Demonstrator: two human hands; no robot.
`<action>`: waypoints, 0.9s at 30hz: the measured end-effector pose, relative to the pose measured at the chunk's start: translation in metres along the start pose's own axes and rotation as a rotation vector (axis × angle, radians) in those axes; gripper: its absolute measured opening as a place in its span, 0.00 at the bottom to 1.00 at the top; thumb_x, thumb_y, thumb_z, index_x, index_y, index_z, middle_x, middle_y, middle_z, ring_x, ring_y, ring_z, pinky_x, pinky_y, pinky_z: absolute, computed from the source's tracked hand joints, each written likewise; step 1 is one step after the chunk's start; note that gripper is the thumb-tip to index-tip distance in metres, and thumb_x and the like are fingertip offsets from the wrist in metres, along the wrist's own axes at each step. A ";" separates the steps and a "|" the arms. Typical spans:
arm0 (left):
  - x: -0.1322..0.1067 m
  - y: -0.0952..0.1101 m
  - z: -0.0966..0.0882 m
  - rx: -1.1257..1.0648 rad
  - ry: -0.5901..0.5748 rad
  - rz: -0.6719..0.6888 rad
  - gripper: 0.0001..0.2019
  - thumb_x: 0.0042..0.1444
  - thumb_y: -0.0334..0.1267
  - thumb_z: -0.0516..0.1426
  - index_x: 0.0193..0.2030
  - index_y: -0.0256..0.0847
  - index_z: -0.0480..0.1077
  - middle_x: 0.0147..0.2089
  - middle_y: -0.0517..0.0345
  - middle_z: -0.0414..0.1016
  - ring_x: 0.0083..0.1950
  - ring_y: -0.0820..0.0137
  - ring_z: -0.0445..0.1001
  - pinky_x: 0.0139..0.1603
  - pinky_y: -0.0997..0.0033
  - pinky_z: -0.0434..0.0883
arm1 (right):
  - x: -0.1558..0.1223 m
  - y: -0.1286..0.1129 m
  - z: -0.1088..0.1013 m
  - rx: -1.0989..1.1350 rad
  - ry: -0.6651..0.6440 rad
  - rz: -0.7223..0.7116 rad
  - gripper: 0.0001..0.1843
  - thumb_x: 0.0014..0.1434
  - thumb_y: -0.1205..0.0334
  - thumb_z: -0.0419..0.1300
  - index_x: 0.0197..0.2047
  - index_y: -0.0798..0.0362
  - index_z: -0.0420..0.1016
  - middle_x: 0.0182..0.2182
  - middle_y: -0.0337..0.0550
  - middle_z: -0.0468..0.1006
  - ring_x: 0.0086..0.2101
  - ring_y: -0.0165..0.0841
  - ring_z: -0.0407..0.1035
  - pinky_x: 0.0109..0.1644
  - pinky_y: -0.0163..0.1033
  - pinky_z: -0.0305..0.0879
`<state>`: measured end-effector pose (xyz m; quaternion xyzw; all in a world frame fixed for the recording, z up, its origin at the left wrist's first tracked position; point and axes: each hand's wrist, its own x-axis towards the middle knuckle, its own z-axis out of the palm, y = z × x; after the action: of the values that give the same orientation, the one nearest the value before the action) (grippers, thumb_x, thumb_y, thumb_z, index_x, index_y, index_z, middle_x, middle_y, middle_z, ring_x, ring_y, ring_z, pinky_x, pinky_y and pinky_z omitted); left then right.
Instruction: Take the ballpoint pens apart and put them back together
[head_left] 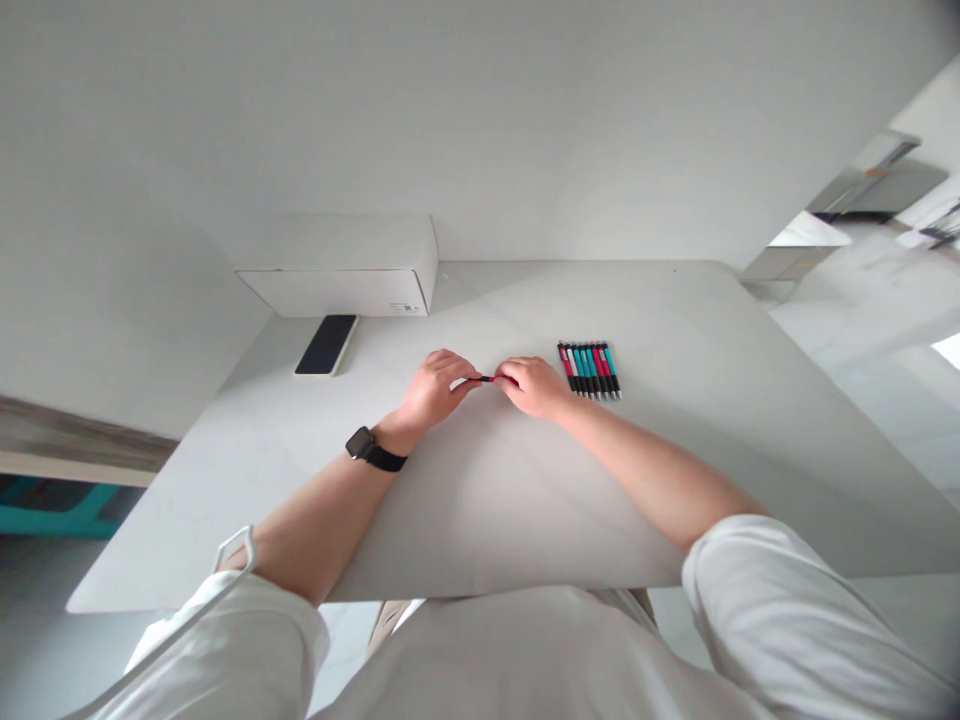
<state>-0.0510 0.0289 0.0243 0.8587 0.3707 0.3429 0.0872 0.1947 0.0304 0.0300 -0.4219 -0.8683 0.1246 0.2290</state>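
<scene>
Between my two hands a red and black pen (487,379) lies level, mostly covered by my fingers. The fingers of my left hand (438,388) pinch its black end. My right hand (534,386) grips the red part, with its fingertips close to the left ones. Just right of my right hand, several pens (589,370) lie side by side in a neat row on the table. Their barrels are red, teal and white, with black grips toward me.
A long white box (337,292) stands at the back left of the grey-white table (480,520), against the wall. In front of it lies a dark-screened phone (327,345). I wear a black watch (363,443) on my left wrist.
</scene>
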 end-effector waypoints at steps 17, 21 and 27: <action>-0.001 0.024 -0.008 -0.240 -0.119 -0.172 0.14 0.69 0.51 0.58 0.48 0.44 0.77 0.47 0.53 0.83 0.48 0.63 0.80 0.50 0.65 0.75 | 0.009 -0.002 -0.030 0.998 0.113 0.225 0.22 0.59 0.41 0.70 0.47 0.49 0.80 0.45 0.43 0.82 0.44 0.36 0.76 0.47 0.39 0.74; 0.000 0.021 -0.010 -0.272 -0.155 -0.071 0.14 0.72 0.50 0.56 0.52 0.44 0.77 0.52 0.49 0.81 0.53 0.61 0.79 0.57 0.62 0.74 | 0.011 0.002 -0.060 1.069 0.183 0.284 0.24 0.62 0.37 0.66 0.50 0.47 0.78 0.44 0.42 0.81 0.45 0.35 0.76 0.50 0.41 0.76; -0.001 0.013 -0.003 -0.233 -0.125 -0.021 0.15 0.71 0.51 0.56 0.51 0.45 0.77 0.49 0.48 0.81 0.50 0.61 0.79 0.55 0.60 0.75 | 0.001 0.041 -0.137 0.707 0.361 0.346 0.29 0.66 0.42 0.65 0.64 0.45 0.68 0.43 0.42 0.79 0.41 0.33 0.75 0.46 0.39 0.77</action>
<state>-0.0465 0.0184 0.0314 0.8586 0.3313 0.3284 0.2127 0.2912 0.0592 0.1319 -0.4717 -0.6348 0.3753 0.4834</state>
